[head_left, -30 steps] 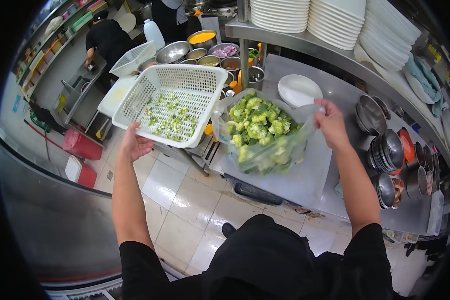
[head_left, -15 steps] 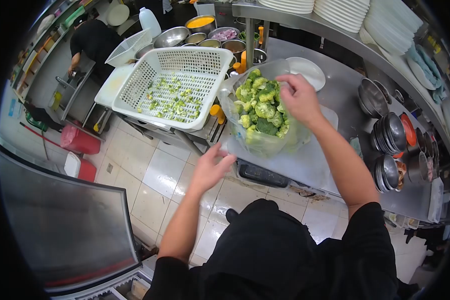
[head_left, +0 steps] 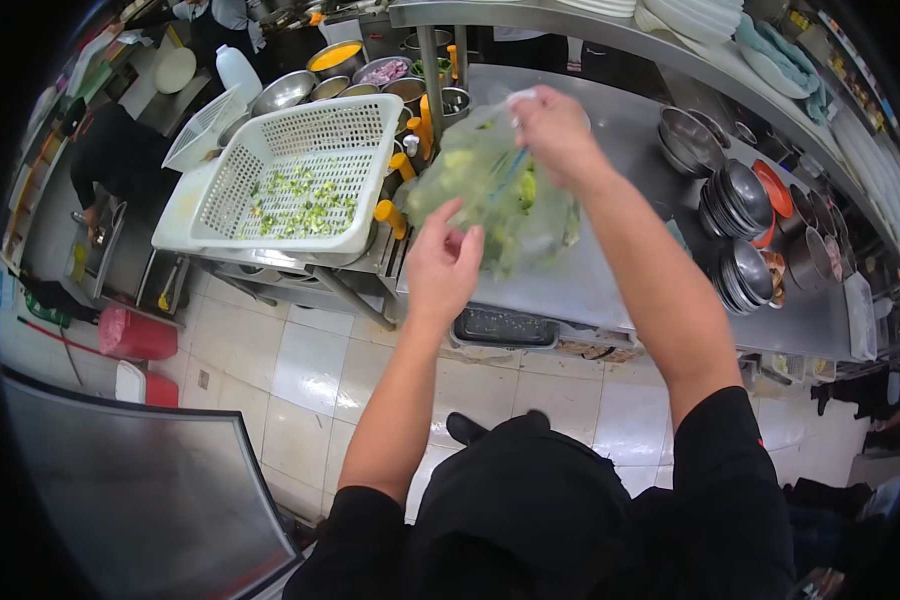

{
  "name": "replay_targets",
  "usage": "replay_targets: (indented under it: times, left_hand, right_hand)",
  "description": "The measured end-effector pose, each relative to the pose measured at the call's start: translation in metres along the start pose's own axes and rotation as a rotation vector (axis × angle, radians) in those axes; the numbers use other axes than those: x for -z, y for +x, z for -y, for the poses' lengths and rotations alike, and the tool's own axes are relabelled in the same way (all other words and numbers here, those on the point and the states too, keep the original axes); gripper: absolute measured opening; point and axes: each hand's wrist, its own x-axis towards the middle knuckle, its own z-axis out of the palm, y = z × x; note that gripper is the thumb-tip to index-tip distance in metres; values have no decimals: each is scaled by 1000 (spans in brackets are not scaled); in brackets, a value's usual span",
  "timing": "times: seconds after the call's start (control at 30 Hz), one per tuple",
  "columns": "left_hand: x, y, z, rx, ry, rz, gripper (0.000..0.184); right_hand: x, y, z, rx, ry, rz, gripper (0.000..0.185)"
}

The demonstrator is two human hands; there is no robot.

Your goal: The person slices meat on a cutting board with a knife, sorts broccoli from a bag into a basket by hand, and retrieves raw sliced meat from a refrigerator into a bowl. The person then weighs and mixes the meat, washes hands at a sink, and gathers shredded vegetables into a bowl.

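Observation:
A clear plastic bag (head_left: 545,205) filled with broccoli (head_left: 460,165) hangs over the steel counter, blurred by motion. Gathered plastic at its top is pinched in my right hand (head_left: 555,130). My left hand (head_left: 444,262) is at the bag's lower left side, thumb and fingers apart; whether it touches the plastic I cannot tell. To the left stands a white perforated basket (head_left: 375,150) with scattered broccoli bits (head_left: 305,200) on its bottom. Orange-capped bottles (head_left: 390,215) are between the basket and the bag.
Steel bowls (head_left: 735,200) are stacked at the right of the counter (head_left: 620,270). Metal containers of chopped food (head_left: 383,72) line the back left. Above the counter runs a shelf (head_left: 530,14) with plates. Another person (head_left: 120,150) works at the far left.
The bag's mouth, open before with broccoli showing, is now gathered and lifted by my right hand. My left hand has moved up and right towards the bag. The view has shifted.

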Motion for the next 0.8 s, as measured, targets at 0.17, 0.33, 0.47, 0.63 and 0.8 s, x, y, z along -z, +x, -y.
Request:
replay_targets:
  times: [0.17,0.33,0.47,0.63,0.8]
  left_hand:
    - [23,-13,-47,-299,244,-91,98]
    - [16,8,-129,-502,339,-21,105]
    - [37,-50,-122,-433,392,-48,70]
    - [83,-169,-60,-54,589,-71,35]
    - [82,-254,30,551,772,74,36]
  right_hand:
    - [20,-12,64,223,168,47,13]
    - [19,-101,143,412,-63,406,17]
    - [-10,-167,130,996,-148,634,20]
    - [0,-247,75,869,-212,1038,22]
    - [32,-281,-164,213,-215,908,53]
